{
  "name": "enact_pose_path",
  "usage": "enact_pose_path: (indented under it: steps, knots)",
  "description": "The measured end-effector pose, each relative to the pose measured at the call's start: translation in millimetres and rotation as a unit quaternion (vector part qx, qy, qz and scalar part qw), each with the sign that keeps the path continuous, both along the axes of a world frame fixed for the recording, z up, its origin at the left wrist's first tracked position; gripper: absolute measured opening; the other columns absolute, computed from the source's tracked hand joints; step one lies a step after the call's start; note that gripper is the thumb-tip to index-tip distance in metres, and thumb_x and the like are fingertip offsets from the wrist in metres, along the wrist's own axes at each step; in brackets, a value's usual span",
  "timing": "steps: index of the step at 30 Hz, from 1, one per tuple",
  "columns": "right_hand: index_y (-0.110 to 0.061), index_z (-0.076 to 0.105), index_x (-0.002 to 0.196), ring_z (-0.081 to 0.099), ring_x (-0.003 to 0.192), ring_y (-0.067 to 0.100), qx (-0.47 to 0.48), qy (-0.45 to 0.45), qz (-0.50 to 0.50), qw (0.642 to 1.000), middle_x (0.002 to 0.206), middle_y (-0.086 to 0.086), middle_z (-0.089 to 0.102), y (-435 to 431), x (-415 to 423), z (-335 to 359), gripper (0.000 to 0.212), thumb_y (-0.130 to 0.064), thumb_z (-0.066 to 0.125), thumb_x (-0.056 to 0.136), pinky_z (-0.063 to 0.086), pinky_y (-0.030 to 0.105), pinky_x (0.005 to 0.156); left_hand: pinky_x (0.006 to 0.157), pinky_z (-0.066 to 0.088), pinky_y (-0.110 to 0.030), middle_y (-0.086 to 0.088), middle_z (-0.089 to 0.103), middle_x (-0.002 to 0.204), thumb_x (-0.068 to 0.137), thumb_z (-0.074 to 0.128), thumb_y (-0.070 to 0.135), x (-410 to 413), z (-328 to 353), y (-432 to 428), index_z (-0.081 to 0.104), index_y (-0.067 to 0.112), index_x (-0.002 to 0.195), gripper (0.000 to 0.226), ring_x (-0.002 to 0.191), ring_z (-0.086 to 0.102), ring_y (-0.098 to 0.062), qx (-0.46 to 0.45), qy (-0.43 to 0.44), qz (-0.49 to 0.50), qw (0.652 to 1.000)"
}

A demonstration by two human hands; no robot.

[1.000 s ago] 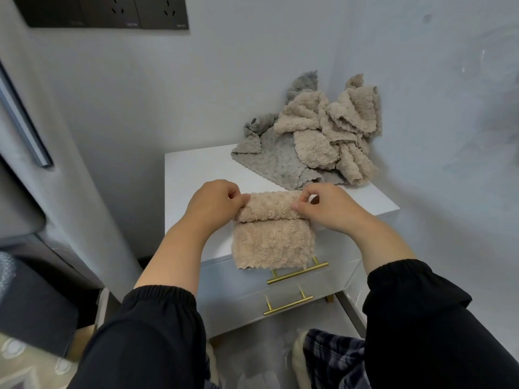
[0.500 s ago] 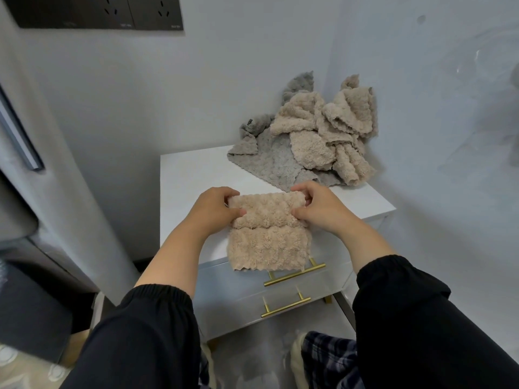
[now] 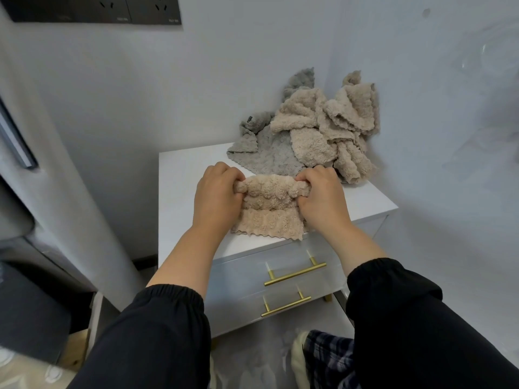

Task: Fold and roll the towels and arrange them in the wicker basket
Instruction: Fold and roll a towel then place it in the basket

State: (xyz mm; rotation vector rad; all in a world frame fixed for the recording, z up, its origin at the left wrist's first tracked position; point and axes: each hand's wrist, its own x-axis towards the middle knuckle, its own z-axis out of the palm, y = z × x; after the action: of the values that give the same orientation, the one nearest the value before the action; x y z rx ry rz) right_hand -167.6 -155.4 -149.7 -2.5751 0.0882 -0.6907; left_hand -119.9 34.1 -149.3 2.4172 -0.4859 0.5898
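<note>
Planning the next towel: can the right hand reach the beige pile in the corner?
Probably yes: the beige pile lies beyond the right hand with nothing between, but that hand grips the half-rolled towel and must release it first.

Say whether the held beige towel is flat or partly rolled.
Partly rolled: on the beige towel, left hand and right hand grip a rolled far end; the near end lies flat.

Beige towel (image 3: 271, 209); grey towel (image 3: 269, 161); white cabinet (image 3: 179, 192); gold handles (image 3: 295, 273); black sleeves (image 3: 157, 341).

A white cabinet (image 3: 179, 192) is set in a pale-walled corner. Its two drawers are fitted with brass handles (image 3: 295, 273). A dark socket panel (image 3: 95, 9) is mounted above.
</note>
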Motion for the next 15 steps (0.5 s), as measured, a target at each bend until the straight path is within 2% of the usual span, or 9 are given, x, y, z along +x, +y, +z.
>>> enact_pose_path:
  steps: [3,6,8,10,13,15]
  knots:
    - [-0.01,0.062,0.101,0.04,0.103,0.023,-0.014,0.0,0.018,1.0,0.099,-0.002,0.047,-1.7,-2.2,3.2,0.034,0.008,0.065,0.072,0.032,0.028,0.083,0.069,0.026,-0.022,0.003,0.048,0.092,0.074,0.058,-0.008,-0.4,1.9,3.4,0.065,0.01,0.091,0.026,0.096,0.045,-0.021,-0.001,0.011,-0.021,1.0]
    - [-0.017,0.056,0.093,0.038,0.1,0.018,-0.022,0.066,0.067,0.995,0.099,-0.004,0.043,-7.7,-3.5,9.8,0.036,0.008,0.066,0.07,0.028,0.026,0.076,0.074,0.03,-0.023,0.001,0.047,0.096,0.076,0.056,-0.005,-3.0,10.6,9.3,0.062,0.015,0.089,0.025,0.099,0.041,-0.017,-0.004,0.069,-0.073,0.995]
    - [-0.021,0.052,0.087,0.042,0.101,0.019,-0.016,0.127,0.105,0.986,0.101,-0.001,0.047,-9.9,-7.4,16.6,0.035,-0.002,0.075,0.069,0.034,0.028,0.078,0.078,0.029,-0.022,0.001,0.049,0.102,0.078,0.057,0.001,-5.9,17.3,14.2,0.061,0.018,0.089,0.021,0.102,0.041,-0.014,0.012,0.135,-0.112,0.984]
    - [-0.019,0.057,0.083,0.044,0.104,0.017,0.003,0.181,0.116,0.976,0.107,0.001,0.052,-9.7,-15.1,24.5,0.031,-0.019,0.084,0.068,0.037,0.028,0.085,0.081,0.028,-0.02,0.004,0.052,0.104,0.082,0.057,0.008,-9.5,21.4,16.7,0.063,0.02,0.083,0.013,0.104,0.042,-0.011,0.011,0.176,-0.129,0.976]
    - [-0.013,0.07,0.076,0.048,0.106,0.008,0.081,0.175,0.119,0.974,0.118,0.001,0.06,-8.1,-25.0,32.9,0.02,-0.032,0.075,0.08,0.027,0.017,0.079,0.081,0.032,-0.023,0.006,0.057,0.098,0.089,0.056,0.021,-11.1,22.1,15.4,0.067,0.015,0.07,0.023,0.103,0.046,-0.012,0.007,0.178,-0.109,0.978]
    - [-0.016,0.074,0.071,0.051,0.111,0.007,0.106,0.17,0.113,0.973,0.123,0.001,0.062,-6.2,-28.5,35.9,0.023,-0.032,0.068,0.087,0.03,0.017,0.086,0.079,0.037,-0.026,0.004,0.058,0.095,0.089,0.062,0.03,-10.8,21.5,12.0,0.068,0.008,0.068,0.031,0.095,0.05,-0.012,0.014,0.167,-0.093,0.981]
